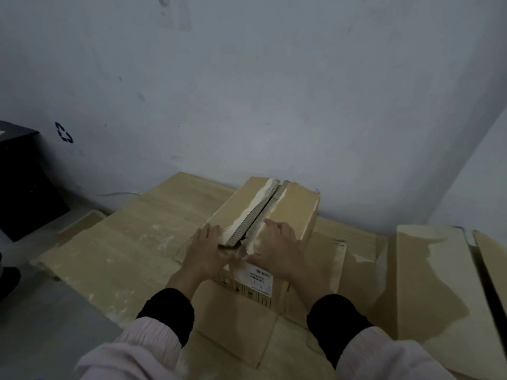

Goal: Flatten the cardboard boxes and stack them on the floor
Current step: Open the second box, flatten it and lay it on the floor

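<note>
A brown cardboard box [293,212] stands upright in front of me, resting on flattened cardboard [131,242] spread over the floor. Its two top flaps meet along a torn, slightly parted seam with ragged tape. My left hand [204,248] lies on the left flap at the near end of the seam, thumb at the gap. My right hand [277,242] rests on the right flap, fingers spread, thumb at the same near edge. A white label [256,279] is stuck on the box's near side.
A grey wall rises just behind the box. A black box [24,185] stands at the left by the wall. More flattened cardboard pieces [428,275] lie at the right. Grey floor [41,325] shows at the lower left.
</note>
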